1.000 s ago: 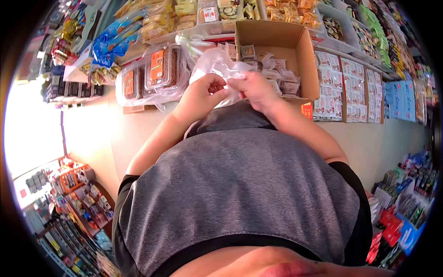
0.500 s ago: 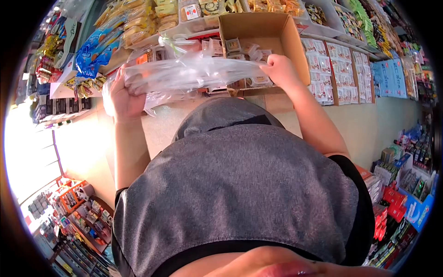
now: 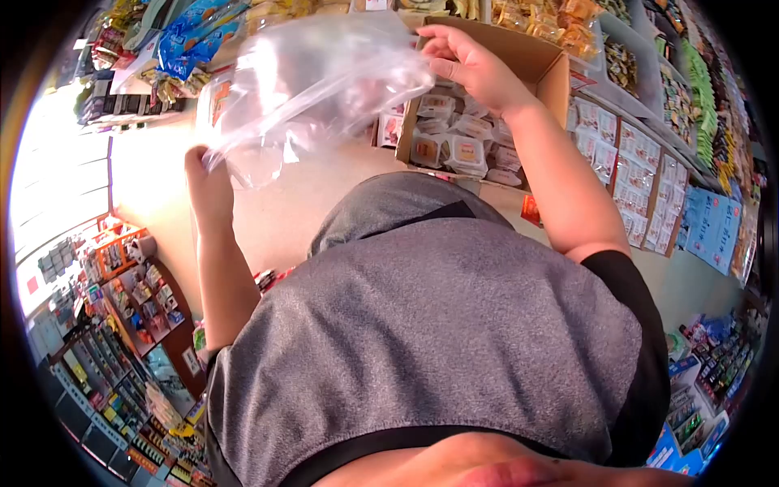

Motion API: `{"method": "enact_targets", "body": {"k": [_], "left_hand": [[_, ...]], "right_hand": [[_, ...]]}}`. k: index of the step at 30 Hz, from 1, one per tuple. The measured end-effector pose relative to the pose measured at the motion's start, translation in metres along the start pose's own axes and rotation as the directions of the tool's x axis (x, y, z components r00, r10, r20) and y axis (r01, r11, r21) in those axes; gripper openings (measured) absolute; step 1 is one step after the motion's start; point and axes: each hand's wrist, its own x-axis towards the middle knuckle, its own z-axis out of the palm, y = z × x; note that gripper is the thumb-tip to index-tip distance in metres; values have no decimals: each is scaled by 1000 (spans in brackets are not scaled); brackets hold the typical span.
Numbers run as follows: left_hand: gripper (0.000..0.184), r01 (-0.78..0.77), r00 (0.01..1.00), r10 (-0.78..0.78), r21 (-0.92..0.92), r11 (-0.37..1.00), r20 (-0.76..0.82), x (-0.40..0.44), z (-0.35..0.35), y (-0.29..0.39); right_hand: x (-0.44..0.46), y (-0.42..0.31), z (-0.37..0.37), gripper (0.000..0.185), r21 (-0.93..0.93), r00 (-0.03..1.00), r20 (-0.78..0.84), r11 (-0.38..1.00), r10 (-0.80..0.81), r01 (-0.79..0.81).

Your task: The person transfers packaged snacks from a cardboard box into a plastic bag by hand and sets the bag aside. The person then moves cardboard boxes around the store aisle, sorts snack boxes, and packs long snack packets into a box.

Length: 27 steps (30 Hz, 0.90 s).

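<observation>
A clear plastic bag (image 3: 324, 89) is spread in the air in front of me, crumpled and shiny. My left hand (image 3: 213, 195) is closed on its lower left corner, thumb up. At the bag's right edge, my right hand (image 3: 480, 75) has its fingers stretched and apart, close to the plastic; whether the fingertips touch it I cannot tell. Under that hand stands an open cardboard box (image 3: 555, 91). Inside lie several small clear-wrapped food packs (image 3: 466, 152), some partly covered by the hand and the box wall.
Behind the box are bins of wrapped snacks (image 3: 572, 18). Flat sheets of white packets (image 3: 637, 166) lie to the right, beside a blue printed pack (image 3: 708, 227). Blue snack bags (image 3: 195, 40) are at upper left. Stocked shelves (image 3: 146, 300) line the lower left.
The bag, stretched into a band between both hands before, now hangs fuller and wider. My right hand has opened its fingers and risen. My view has shifted, showing more of the box's contents.
</observation>
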Motion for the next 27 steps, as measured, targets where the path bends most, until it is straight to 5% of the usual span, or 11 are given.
{"method": "enact_targets", "body": {"k": [2, 4, 5, 7, 11, 12, 15, 19, 22, 25, 27], "left_hand": [[14, 88, 988, -47, -288, 954, 145, -46, -5, -11], [21, 415, 902, -225, -599, 685, 368, -77, 9, -30], [23, 451, 863, -289, -374, 810, 415, -94, 14, -22], [24, 651, 721, -444, -299, 698, 532, -121, 24, 24], [15, 592, 787, -438, -332, 734, 434, -136, 22, 30], [15, 549, 823, -401, -386, 741, 401, -135, 18, 27], [11, 483, 867, -232, -633, 605, 441, -127, 8, 21], [5, 457, 879, -348, -784, 421, 325, -127, 19, 52], [11, 410, 911, -182, -850, 331, 369, -126, 19, 46], [13, 393, 917, -129, -804, 446, 376, -122, 7, 60], [19, 351, 923, 53, -890, 290, 381, -115, 0, 55]], "right_hand": [[2, 87, -4, 62, -252, 980, 0, 948, 198, -191], [9, 128, 4, 86, -610, 889, 45, 717, 455, -336], [10, 132, 14, 94, -720, 812, 61, 589, 581, -367], [16, 155, 26, 98, -822, 784, 90, 490, 614, -289], [33, 194, 20, 102, -617, 631, 234, 615, 739, -491], [39, 213, 18, 91, -669, 653, 230, 604, 722, -432], [52, 163, 11, 82, -835, 406, 324, 460, 855, -302], [41, 162, 43, 75, -948, 535, 292, 315, 793, 49], [12, 109, 51, 67, -892, 729, -38, 306, 683, -333], [27, 208, 62, 60, -881, 692, -59, 288, 720, -375], [30, 224, 61, 55, -914, 670, 39, 297, 741, -276]]}}
